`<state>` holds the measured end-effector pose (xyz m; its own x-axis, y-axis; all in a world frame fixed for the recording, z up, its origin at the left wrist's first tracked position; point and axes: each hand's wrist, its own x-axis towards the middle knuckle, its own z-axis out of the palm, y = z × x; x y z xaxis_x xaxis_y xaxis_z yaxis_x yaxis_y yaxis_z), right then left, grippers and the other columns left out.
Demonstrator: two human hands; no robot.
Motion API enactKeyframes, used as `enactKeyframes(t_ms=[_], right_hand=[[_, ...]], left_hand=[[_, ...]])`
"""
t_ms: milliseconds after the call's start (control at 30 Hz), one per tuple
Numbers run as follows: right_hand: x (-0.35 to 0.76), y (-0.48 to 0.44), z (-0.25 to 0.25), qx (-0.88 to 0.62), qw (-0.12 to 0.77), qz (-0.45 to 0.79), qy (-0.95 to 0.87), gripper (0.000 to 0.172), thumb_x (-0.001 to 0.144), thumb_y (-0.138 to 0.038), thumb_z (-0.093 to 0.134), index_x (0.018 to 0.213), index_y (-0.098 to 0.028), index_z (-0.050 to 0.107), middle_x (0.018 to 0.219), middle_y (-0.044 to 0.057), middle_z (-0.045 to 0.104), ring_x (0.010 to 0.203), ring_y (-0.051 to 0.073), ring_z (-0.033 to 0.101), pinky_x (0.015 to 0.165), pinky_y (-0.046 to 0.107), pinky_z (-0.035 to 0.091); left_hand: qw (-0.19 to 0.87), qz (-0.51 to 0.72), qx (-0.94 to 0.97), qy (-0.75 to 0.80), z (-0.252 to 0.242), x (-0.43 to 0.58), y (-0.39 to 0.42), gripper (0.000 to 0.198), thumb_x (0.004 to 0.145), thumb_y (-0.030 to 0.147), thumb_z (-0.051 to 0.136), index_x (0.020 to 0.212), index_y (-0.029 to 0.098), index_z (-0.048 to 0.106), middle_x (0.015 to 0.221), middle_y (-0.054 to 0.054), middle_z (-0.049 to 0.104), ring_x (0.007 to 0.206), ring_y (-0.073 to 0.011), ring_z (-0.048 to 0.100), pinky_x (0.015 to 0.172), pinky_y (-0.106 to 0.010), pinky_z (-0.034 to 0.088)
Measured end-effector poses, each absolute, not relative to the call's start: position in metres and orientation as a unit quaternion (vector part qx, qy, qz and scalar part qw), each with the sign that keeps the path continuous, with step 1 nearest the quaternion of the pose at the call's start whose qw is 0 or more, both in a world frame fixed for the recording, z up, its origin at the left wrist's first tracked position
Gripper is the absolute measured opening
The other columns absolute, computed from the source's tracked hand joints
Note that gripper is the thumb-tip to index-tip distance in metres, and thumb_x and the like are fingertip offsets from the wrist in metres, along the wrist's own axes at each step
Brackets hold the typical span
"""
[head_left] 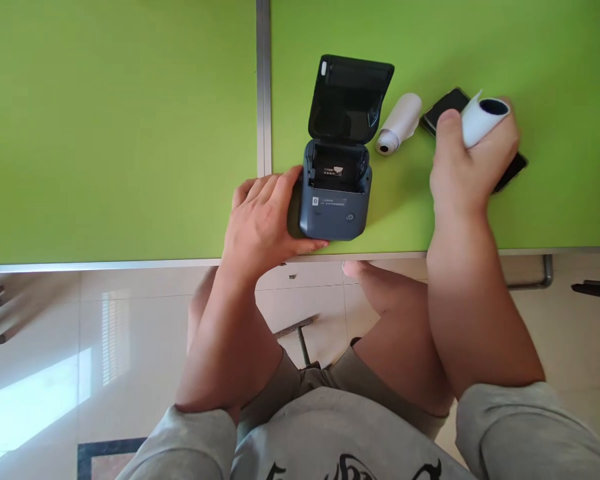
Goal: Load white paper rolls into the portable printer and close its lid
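A small dark grey printer (334, 207) sits near the front edge of the green table (120, 133), its lid (349, 99) swung up and back so the empty paper bay shows. My left hand (260, 223) grips the printer's left side, fingers curled round it. My right hand (473, 160) is raised to the right of the printer, closed round a white paper roll (483, 117) whose hollow core points up and right. A second white paper roll (399, 124) lies on the table just right of the open lid.
A black phone (447, 107) lies flat on the table under and behind my right hand. A metal seam (263, 87) divides the two green table halves. Below the table edge are my knees and a pale tiled floor.
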<state>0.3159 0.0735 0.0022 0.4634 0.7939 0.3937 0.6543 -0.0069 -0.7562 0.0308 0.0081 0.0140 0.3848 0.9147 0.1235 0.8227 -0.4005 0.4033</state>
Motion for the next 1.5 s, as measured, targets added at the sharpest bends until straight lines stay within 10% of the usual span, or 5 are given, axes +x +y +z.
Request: enactKeyframes(t_ms=[400,867,1033,1300,1500], right_hand=[[0.288,0.058,0.035,-0.826,0.257,-0.004,-0.502,0.058,0.071,-0.012,0.077,0.122,-0.021,0.052,0.126,0.004,0.063,0.127,0.031,0.055,0.109,0.057,0.035],[0.251,0.062,0.041,-0.725,0.133,0.058,-0.673,0.039,0.080,-0.008,0.065,0.118,-0.017,0.064,0.140,0.014,0.051,0.127,0.030,0.055,0.113,0.053,0.044],[0.262,0.056,0.031,-0.714,0.159,0.032,-0.682,0.013,0.089,-0.016,0.054,0.098,-0.019,0.063,0.123,0.009,0.056,0.118,0.026,0.057,0.110,0.057,0.045],[0.294,0.024,0.005,-0.608,0.313,0.056,-0.728,0.069,0.065,-0.009,0.058,0.130,-0.026,0.043,0.128,0.009,0.042,0.097,0.020,0.057,0.082,0.043,0.052],[0.294,0.011,0.004,-0.595,0.320,0.090,-0.731,0.050,0.079,-0.029,0.061,0.125,-0.033,0.044,0.121,0.005,0.048,0.109,0.025,0.059,0.092,0.051,0.052]], left_hand=[[0.131,0.170,0.821,0.529,0.013,0.030,0.008,0.112,0.058,0.077,0.081,0.145,0.017,0.044,0.132,-0.012,0.064,0.124,-0.0351,0.059,0.111,-0.047,0.039],[0.144,0.162,0.826,0.521,0.014,0.033,0.004,0.106,0.069,0.076,0.074,0.150,0.016,0.038,0.141,-0.015,0.059,0.130,-0.0353,0.055,0.115,-0.047,0.033],[0.150,0.168,0.824,0.520,0.015,0.033,0.003,0.104,0.069,0.073,0.076,0.149,0.018,0.039,0.142,-0.014,0.059,0.131,-0.0346,0.054,0.117,-0.047,0.032],[0.167,0.164,0.817,0.527,0.018,0.034,0.004,0.097,0.073,0.072,0.073,0.149,0.023,0.039,0.142,-0.012,0.058,0.132,-0.0357,0.053,0.117,-0.049,0.032],[0.162,0.155,0.815,0.534,0.019,0.035,0.005,0.099,0.070,0.073,0.075,0.148,0.023,0.038,0.138,-0.013,0.060,0.131,-0.0370,0.054,0.116,-0.049,0.032]])
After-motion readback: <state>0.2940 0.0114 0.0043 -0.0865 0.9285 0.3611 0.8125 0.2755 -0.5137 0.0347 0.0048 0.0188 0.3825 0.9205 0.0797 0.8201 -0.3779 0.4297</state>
